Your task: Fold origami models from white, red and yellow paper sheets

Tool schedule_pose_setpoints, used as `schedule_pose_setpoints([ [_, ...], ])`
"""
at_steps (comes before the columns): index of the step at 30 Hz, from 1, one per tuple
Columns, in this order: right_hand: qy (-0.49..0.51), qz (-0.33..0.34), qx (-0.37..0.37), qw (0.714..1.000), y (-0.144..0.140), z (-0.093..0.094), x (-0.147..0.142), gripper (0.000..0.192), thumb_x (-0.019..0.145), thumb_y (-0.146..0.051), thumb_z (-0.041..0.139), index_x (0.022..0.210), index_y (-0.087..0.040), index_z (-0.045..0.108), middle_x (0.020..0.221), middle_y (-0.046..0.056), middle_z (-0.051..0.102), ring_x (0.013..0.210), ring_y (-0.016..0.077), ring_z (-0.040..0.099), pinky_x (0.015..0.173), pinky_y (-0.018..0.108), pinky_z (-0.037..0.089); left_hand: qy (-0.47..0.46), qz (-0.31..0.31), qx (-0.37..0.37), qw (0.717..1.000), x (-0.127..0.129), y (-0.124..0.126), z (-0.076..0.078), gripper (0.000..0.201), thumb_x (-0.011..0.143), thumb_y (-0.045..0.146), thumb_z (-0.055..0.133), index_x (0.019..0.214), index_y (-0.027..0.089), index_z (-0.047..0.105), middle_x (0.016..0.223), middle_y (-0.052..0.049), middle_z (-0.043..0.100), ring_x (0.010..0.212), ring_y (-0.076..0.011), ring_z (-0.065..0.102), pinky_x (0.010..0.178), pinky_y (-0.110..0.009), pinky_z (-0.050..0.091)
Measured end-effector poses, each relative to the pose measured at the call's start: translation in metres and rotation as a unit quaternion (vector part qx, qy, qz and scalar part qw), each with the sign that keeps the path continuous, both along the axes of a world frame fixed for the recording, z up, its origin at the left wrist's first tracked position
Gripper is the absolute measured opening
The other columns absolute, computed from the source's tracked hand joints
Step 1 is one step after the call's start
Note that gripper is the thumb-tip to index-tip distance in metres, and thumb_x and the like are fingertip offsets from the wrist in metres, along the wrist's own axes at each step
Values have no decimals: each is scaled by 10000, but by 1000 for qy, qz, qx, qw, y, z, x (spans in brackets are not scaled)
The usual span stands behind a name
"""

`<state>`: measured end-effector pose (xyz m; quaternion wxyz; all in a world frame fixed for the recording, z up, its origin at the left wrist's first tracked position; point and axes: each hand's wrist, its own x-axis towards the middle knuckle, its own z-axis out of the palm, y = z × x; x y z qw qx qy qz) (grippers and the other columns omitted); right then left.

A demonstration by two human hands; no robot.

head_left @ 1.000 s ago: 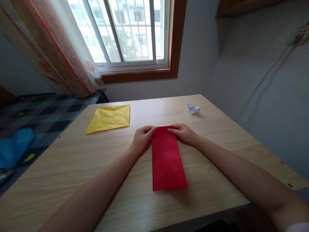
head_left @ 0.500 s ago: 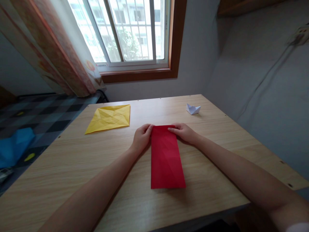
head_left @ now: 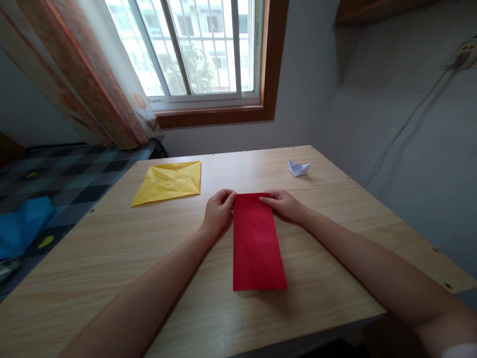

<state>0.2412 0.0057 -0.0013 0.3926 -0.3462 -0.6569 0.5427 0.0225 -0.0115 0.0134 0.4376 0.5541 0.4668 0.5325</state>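
Note:
A long rectangle of red paper (head_left: 256, 243) stretches from between my hands toward me over the wooden table, with faint diagonal creases on its face. At its far left corner, my left hand (head_left: 219, 208) pinches the edge between thumb and fingers. My right hand (head_left: 281, 203) grips the far right corner, thumb lying on top and the other fingers partly hidden beneath or behind the paper. The near end of the sheet is held by neither hand and casts a shadow on the table.
Creased yellow paper (head_left: 169, 183) lies at the table's (head_left: 149, 248) back left. A small white paper boat (head_left: 298, 168) stands at the back right. Left of the table, a blue paper piece (head_left: 26, 223) rests on a checked cloth (head_left: 93, 164). A window and curtain are behind.
My left hand has shifted very slightly at the far left corner, its fingers a bit higher. The red paper and my right hand look nearly the same.

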Motion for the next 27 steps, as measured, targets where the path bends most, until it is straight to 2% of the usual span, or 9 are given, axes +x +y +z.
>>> schedule_pose_setpoints([
  [7,9,12,-9,1000,-1,3,0,374,821,-496,680,990,-171,756,958,59,757,894,245,671,829,358,525,-46,14,-8,999,-1,4,-4,269,807,441,638,809,172,632,664,15,592,582,-114,538,524,-211,432],
  [11,5,9,-7,1000,-1,3,0,384,815,-502,683,985,-167,758,951,64,758,876,243,669,809,359,528,-83,19,-20,996,0,5,-2,281,824,469,601,849,189,604,685,19,587,594,-117,550,533,-215,446],
  [14,7,8,-9,1000,-1,2,1,384,814,-508,682,972,-166,757,945,64,755,873,242,666,804,357,528,-60,-17,-27,998,1,3,0,300,815,491,614,833,191,602,687,14,587,616,-131,548,544,-228,444],
  [17,14,11,-14,1000,0,1,1,372,820,-503,679,969,-170,753,953,62,751,875,236,661,802,348,526,-2,-38,-4,999,1,2,2,299,791,481,657,795,186,610,684,15,582,630,-132,526,563,-234,430],
  [21,11,11,-12,1000,-2,2,1,353,830,-486,674,954,-164,748,927,57,747,845,215,649,772,320,516,53,-45,17,997,0,-1,4,292,780,468,669,769,178,636,692,4,606,646,-140,520,583,-243,423],
  [27,3,1,-3,1000,-2,3,1,340,821,-490,683,917,-172,756,921,51,747,824,211,643,742,309,508,54,-34,18,998,0,-2,6,284,756,457,690,716,177,662,656,3,613,616,-141,515,560,-240,405],
])
